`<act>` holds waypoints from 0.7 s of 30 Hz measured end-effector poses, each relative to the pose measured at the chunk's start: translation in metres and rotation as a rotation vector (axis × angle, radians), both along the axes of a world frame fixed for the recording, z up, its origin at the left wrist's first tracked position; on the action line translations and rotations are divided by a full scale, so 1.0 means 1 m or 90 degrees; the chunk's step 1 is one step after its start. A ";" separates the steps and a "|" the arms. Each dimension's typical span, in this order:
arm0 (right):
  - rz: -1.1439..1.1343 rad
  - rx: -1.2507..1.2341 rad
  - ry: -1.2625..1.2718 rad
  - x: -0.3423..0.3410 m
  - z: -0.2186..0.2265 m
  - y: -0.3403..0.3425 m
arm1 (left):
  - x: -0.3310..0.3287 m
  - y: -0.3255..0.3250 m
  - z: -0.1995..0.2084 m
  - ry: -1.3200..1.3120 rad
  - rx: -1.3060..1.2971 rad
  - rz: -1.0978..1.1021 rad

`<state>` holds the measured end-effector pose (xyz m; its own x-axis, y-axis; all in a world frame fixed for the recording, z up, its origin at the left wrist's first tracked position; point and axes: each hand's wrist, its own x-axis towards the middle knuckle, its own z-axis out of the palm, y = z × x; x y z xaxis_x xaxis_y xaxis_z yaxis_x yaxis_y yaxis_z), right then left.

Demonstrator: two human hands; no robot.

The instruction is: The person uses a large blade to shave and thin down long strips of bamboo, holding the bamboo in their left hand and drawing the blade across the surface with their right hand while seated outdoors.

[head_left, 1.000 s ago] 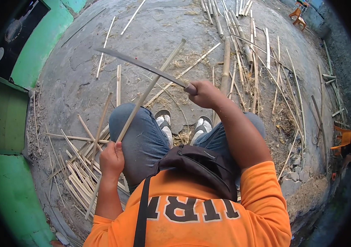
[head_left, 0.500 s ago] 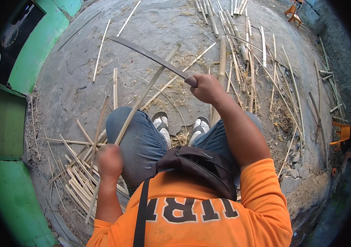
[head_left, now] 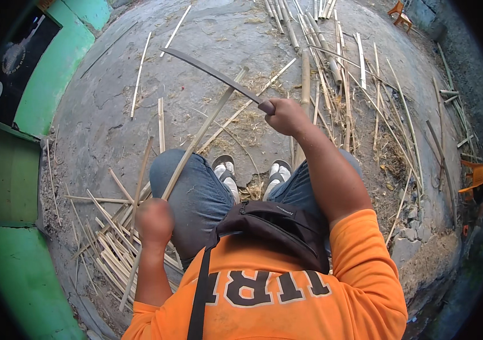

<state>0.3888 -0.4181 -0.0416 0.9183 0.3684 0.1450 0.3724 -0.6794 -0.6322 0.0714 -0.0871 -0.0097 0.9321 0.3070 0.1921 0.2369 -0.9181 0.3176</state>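
Observation:
My right hand (head_left: 284, 117) is closed around the handle of a machete (head_left: 210, 72), whose long dark blade points away to the far left. The blade crosses a bamboo strip (head_left: 196, 140) close to the strip's far end. That strip slants over my left thigh, and my left hand (head_left: 155, 221) is closed around it lower down; a blur covers part of this hand. Behind the hand, the strip's near end sticks out toward the lower left. Beside and below my left hand lies a pile of split bamboo strips (head_left: 111, 252).
Bamboo poles (head_left: 305, 85) and thin split pieces (head_left: 360, 61) lie scattered on the concrete floor ahead and to the right, among shavings. A green wall (head_left: 54, 62) stands at the left. Orange chairs (head_left: 473, 175) are at the right edge. Broken concrete (head_left: 409, 235) lies near my right elbow.
The machete and my right hand have shifted slightly right. The far end of the held strip sits a little lower in view. Both grips stay the same.

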 end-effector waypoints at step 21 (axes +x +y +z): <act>-0.006 0.044 0.156 -0.002 -0.002 -0.001 | -0.001 0.002 -0.004 0.002 0.036 0.012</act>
